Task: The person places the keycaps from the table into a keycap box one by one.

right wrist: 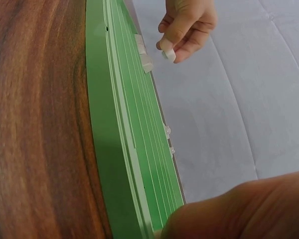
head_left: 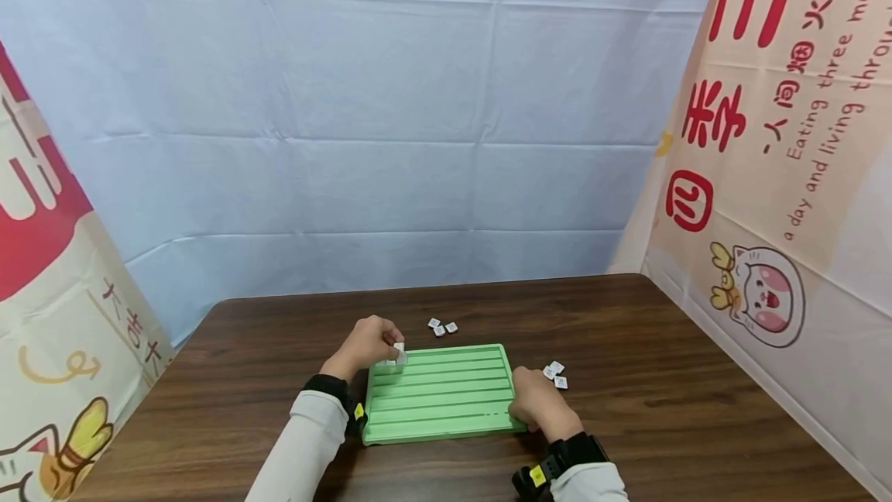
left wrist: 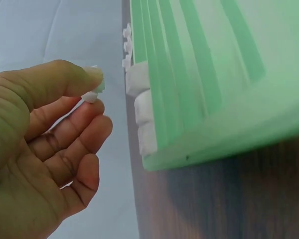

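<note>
A green ridged tray (head_left: 439, 397) lies on the table, with several long parallel slots across it. Above its far left corner, my left hand (head_left: 368, 345) pinches a small white tile (left wrist: 93, 92) between thumb and fingertips. White tiles (left wrist: 144, 107) stand side by side at the left end of the tray's farthest slot, just below the held one. My right hand (head_left: 542, 401) grips the tray's right edge near the front corner; its fingertips are partly hidden. In the right wrist view only part of that hand (right wrist: 239, 211) shows, at the tray's end.
Behind the tray lie a few loose white tiles (head_left: 439, 330) with dark markings. More loose tiles (head_left: 555, 373) lie to the right, close to my right hand. The dark wooden table (head_left: 669, 378) meets a pale blue cloth (head_left: 376, 115) at the back and printed cloths at both sides.
</note>
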### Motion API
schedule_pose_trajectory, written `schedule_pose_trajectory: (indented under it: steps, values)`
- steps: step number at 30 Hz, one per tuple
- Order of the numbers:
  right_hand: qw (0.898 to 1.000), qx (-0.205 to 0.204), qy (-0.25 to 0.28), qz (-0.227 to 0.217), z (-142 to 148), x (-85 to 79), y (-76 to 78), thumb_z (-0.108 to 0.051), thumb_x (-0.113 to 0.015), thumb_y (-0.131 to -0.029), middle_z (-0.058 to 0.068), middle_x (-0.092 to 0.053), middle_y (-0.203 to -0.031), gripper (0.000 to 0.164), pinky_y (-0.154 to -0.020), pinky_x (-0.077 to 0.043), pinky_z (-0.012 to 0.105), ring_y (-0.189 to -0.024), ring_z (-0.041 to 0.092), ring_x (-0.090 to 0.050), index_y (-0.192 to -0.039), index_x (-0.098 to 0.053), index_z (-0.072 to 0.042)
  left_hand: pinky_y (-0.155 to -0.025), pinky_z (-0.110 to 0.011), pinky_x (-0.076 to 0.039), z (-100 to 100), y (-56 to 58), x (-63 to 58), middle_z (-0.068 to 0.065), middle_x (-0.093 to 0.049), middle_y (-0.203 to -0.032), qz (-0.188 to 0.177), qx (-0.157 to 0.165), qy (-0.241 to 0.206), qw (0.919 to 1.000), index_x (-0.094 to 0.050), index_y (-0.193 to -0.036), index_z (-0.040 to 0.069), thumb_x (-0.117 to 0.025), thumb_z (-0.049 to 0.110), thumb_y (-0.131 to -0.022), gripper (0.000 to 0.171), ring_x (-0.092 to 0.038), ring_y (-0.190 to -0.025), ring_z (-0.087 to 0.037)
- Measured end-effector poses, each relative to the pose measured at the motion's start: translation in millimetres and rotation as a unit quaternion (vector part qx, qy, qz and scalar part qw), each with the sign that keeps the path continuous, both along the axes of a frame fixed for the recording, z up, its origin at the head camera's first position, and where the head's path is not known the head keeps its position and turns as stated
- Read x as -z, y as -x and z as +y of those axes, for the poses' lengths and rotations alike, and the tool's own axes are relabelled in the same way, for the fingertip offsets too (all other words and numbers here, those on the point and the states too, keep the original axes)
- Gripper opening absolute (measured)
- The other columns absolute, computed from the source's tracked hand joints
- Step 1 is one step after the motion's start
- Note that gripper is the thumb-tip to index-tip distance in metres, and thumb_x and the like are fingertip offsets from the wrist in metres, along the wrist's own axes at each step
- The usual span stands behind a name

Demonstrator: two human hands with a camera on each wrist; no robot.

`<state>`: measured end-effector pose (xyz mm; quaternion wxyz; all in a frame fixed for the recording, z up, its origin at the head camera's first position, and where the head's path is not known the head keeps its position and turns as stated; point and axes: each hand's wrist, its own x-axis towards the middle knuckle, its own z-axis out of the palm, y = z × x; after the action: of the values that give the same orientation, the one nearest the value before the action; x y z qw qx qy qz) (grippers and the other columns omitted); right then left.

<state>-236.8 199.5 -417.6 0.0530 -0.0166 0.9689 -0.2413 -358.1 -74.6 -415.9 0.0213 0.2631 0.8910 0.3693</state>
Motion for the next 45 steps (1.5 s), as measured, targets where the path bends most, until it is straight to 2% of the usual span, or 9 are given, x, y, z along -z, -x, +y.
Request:
schedule_pose_trajectory:
  steps: [6,12,16,25,31,45]
  values:
    - [1.000,-0.001,-0.002,0.004,-1.6,-0.8,-0.6,0.013,-0.056,-0.078,0.006,-0.041,-0.051,0.017,-0.041,-0.028,0.026,-0.039,0.015,-0.043,-0.073,-0.051,-0.003,-0.060,-0.031,-0.048,6.5,2.8,3.8,0.000,-0.057,-0.075,0.004,-0.011,0.005,0.9999,-0.068,-0.083,0.004,-0.072,-0.003,-0.076,0.011,-0.055,-0.069,-0.015]
    - [1.000,0.000,-0.003,0.004,-0.6,-1.4,0.2,0.012,-0.056,-0.078,0.009,-0.045,-0.054,0.016,-0.040,-0.030,0.024,-0.039,0.015,-0.044,-0.074,-0.052,-0.002,-0.061,-0.032,-0.048,13.5,3.5,6.5,0.001,-0.058,-0.076,0.001,-0.013,0.021,0.9997,-0.068,-0.083,0.005,-0.073,0.001,-0.077,0.010,-0.055,-0.070,-0.015]
    - [1.000,-0.001,-0.001,0.004,-0.2,-0.1,-0.1,0.012,-0.056,-0.078,0.010,-0.047,-0.054,0.015,-0.040,-0.030,0.025,-0.038,0.015,-0.044,-0.075,-0.052,-0.002,-0.061,-0.032,-0.047,17.3,3.8,9.0,0.002,-0.058,-0.076,0.004,-0.010,0.031,0.9995,-0.068,-0.082,0.007,-0.074,0.002,-0.076,0.010,-0.055,-0.070,-0.015]
    - [1.000,-0.002,-0.005,0.013,0.1,1.7,1.0,0.013,-0.054,-0.076,0.007,-0.041,-0.050,0.019,-0.039,-0.029,0.024,-0.038,0.015,-0.045,-0.069,-0.051,-0.004,-0.062,-0.033,-0.047,23.9,4.1,10.9,0.003,-0.059,-0.074,0.002,0.000,0.039,0.9992,-0.068,-0.081,0.007,-0.075,0.001,-0.075,0.011,-0.054,-0.071,-0.015]
    - [1.000,0.002,-0.006,0.012,0.0,1.1,1.3,0.014,-0.054,-0.074,0.008,-0.044,-0.052,0.019,-0.038,-0.031,0.023,-0.038,0.016,-0.047,-0.068,-0.051,-0.004,-0.062,-0.034,-0.046,25.3,3.0,12.4,0.003,-0.059,-0.073,0.000,0.004,0.052,0.9986,-0.068,-0.078,0.006,-0.075,-0.001,-0.075,0.010,-0.052,-0.071,-0.015]
    - [1.000,0.002,-0.004,0.009,-0.1,0.4,0.2,0.013,-0.054,-0.076,0.009,-0.045,-0.053,0.018,-0.039,-0.031,0.024,-0.038,0.016,-0.047,-0.071,-0.051,-0.004,-0.059,-0.034,-0.044,24.7,1.8,13.7,0.001,-0.059,-0.074,-0.009,0.001,0.049,0.9988,-0.067,-0.078,0.005,-0.076,-0.002,-0.073,0.012,-0.050,-0.070,-0.017]
